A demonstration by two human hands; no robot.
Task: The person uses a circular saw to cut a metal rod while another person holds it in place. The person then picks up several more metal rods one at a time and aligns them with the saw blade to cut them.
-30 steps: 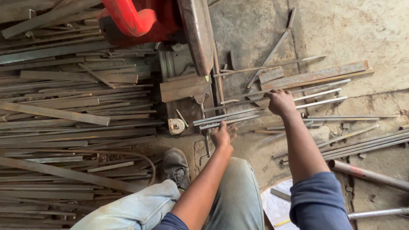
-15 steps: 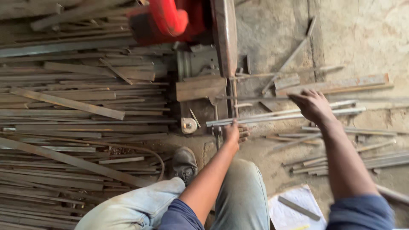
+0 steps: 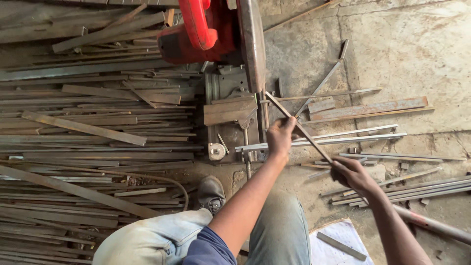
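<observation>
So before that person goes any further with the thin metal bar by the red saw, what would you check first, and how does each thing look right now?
1. Both hands on the thin bar: ok. The left hand holds it near the saw, the right hand holds its lower end.
2. Bar lying flat in the saw's clamp: not ok. It is slanted, with its far tip near the blade.
3. Hands away from the blade: ok. The blade is raised, well above the left hand.
4. Blade spinning or still: cannot tell.
5. Footing: cannot tell. A shoe rests beside the loose metal strips.
</observation>
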